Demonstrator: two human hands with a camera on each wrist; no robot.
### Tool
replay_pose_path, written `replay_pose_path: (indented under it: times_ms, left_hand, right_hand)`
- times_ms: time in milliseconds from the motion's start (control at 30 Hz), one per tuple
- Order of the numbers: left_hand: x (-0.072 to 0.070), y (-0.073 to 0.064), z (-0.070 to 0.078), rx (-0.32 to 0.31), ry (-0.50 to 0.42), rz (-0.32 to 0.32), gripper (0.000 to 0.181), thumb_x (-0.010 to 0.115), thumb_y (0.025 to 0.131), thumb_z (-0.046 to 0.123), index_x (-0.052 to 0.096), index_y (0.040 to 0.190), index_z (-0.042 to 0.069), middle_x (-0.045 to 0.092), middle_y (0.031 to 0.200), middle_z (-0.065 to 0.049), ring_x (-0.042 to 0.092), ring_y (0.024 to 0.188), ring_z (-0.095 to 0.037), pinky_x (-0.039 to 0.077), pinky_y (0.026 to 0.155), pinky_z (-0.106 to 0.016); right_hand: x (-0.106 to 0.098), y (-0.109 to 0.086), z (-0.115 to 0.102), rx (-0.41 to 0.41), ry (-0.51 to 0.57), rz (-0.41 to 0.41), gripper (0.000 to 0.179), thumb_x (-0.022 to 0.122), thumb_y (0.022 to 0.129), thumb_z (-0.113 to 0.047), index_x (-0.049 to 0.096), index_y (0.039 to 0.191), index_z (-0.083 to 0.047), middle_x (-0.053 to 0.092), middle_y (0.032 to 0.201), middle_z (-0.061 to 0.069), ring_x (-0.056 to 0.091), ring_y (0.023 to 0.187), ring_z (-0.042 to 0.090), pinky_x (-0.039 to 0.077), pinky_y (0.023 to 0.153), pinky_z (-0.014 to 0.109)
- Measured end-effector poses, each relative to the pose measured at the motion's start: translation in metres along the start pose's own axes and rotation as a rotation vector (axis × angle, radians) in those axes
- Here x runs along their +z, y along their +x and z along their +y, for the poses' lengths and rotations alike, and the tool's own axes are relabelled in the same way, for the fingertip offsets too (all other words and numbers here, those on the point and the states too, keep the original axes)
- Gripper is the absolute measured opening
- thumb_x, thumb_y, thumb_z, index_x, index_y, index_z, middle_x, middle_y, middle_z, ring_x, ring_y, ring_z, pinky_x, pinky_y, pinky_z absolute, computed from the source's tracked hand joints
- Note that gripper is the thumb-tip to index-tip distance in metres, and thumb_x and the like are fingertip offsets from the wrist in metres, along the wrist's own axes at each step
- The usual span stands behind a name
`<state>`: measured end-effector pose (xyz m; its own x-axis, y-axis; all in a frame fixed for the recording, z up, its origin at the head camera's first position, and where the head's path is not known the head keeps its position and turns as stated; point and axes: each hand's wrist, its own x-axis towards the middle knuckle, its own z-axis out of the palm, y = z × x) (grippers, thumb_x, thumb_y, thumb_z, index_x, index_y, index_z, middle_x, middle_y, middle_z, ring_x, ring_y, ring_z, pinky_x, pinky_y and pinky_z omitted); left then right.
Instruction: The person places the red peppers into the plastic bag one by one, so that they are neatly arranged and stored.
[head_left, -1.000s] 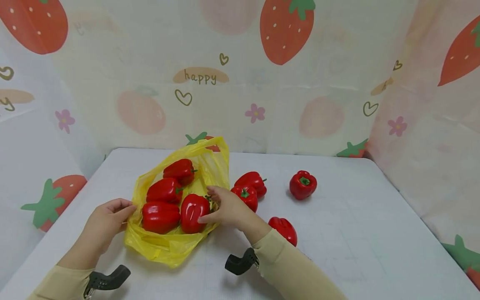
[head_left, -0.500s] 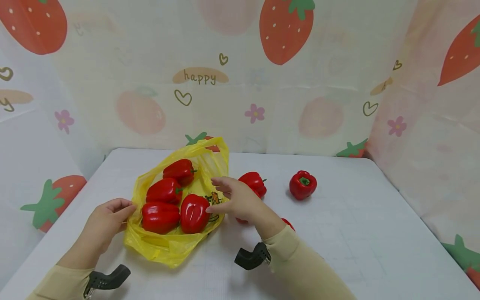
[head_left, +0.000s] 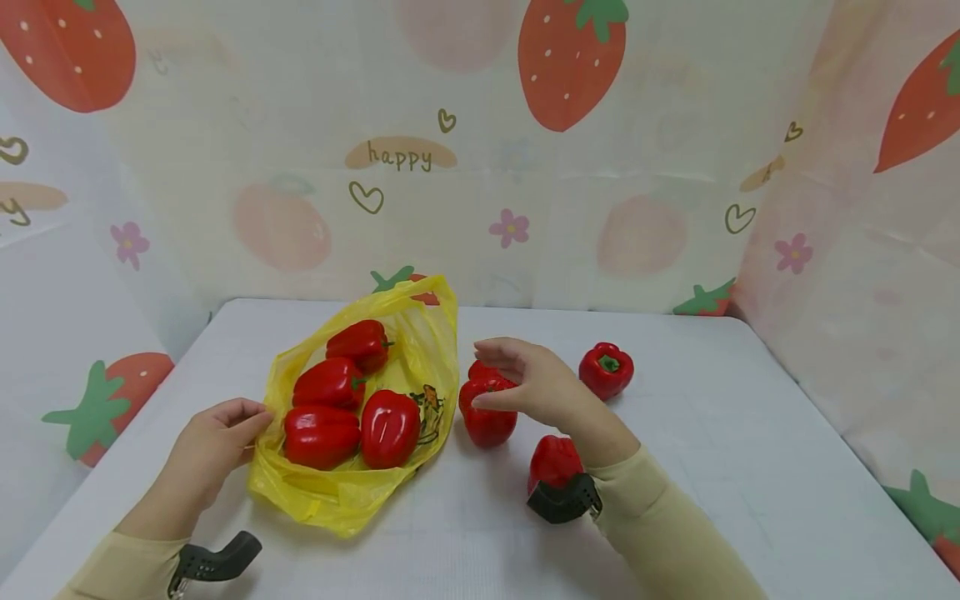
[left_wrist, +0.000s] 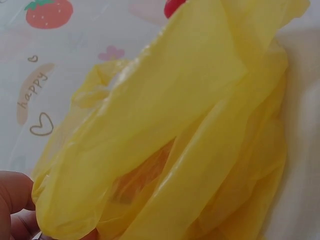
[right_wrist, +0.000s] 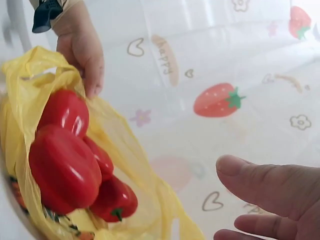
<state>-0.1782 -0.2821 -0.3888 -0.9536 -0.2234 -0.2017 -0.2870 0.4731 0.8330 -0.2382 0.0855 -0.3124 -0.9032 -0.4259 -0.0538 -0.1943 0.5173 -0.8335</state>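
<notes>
A yellow plastic bag (head_left: 322,504) lies with its mouth spread, and several red bell peppers (head_left: 390,427) rest inside it. My left hand (head_left: 213,446) pinches the bag's left rim between thumb and fingers; in the left wrist view the yellow film (left_wrist: 150,125) hides most of the contents. To the right of the bag, my right hand (head_left: 551,392) hovers with thumb and fingers apart, holding nothing. Its fingertips overlap two loose bell peppers (head_left: 487,423) in the head view. In the right wrist view the right thumb (right_wrist: 255,182) stands away from the bagged peppers (right_wrist: 65,170).
Another bell pepper (head_left: 606,372) stands farther back on the white table (head_left: 712,467), stem toward me. One more pepper (head_left: 553,460) sits nearer, partly behind the black wrist mount (head_left: 564,500). A strawberry-print backdrop (head_left: 562,175) rises behind and at the sides.
My right hand has moved away from the pepper at the bag's right side, rightward over the loose peppers. That pepper stays in the bag. The left hand keeps its hold on the rim.
</notes>
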Motion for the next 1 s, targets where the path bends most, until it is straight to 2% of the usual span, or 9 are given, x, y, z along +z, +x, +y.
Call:
replay_pose_path:
  times_ms: [400,567,733,867,1000]
  left_hand:
    - [0.0,0.002,-0.001,-0.001,-0.004,-0.006,0.044,0.047,0.094,0.039,0.051,0.117,0.003,0.051,0.117,-0.016,0.05,0.098,-0.025,0.053,0.076,-0.027]
    - [-0.001,0.003,-0.002,-0.001,-0.007,-0.008,0.045,0.047,0.093,0.04,0.051,0.118,0.003,0.051,0.117,-0.016,0.05,0.098,-0.025,0.053,0.076,-0.027]
    - [0.0,0.003,-0.002,-0.001,-0.008,-0.006,0.044,0.047,0.093,0.04,0.051,0.117,0.003,0.051,0.116,-0.015,0.049,0.098,-0.025,0.053,0.076,-0.027]
    - [0.0,0.003,-0.003,0.0,-0.007,-0.004,0.045,0.047,0.093,0.04,0.051,0.117,0.003,0.051,0.116,-0.015,0.05,0.097,-0.024,0.053,0.076,-0.027]
    - [0.0,0.003,-0.003,0.0,-0.007,-0.002,0.045,0.048,0.093,0.041,0.051,0.117,0.003,0.052,0.116,-0.015,0.05,0.097,-0.024,0.053,0.076,-0.027]
  right_hand:
    - [-0.038,-0.027,0.032,-0.093,-0.086,0.029,0.06,0.076,0.074,-0.023,0.051,0.127,-0.015,0.054,0.126,0.004,0.049,0.119,0.022,0.042,0.097,0.038]
    - [-0.047,-0.035,0.051,-0.076,-0.09,0.013,0.06,0.076,0.074,-0.026,0.05,0.127,-0.014,0.054,0.126,0.004,0.049,0.12,0.022,0.041,0.097,0.036]
    - [-0.052,-0.043,0.069,-0.026,-0.071,-0.02,0.062,0.077,0.073,-0.03,0.05,0.127,-0.014,0.054,0.126,0.006,0.047,0.121,0.025,0.041,0.097,0.039]
    - [-0.053,-0.049,0.084,0.016,-0.057,-0.064,0.065,0.076,0.073,-0.033,0.049,0.129,-0.014,0.053,0.127,0.009,0.046,0.121,0.03,0.043,0.095,0.042]
    - [-0.052,-0.054,0.099,0.04,-0.022,-0.121,0.064,0.073,0.076,-0.028,0.046,0.131,-0.01,0.051,0.129,0.014,0.044,0.121,0.035,0.043,0.095,0.045]
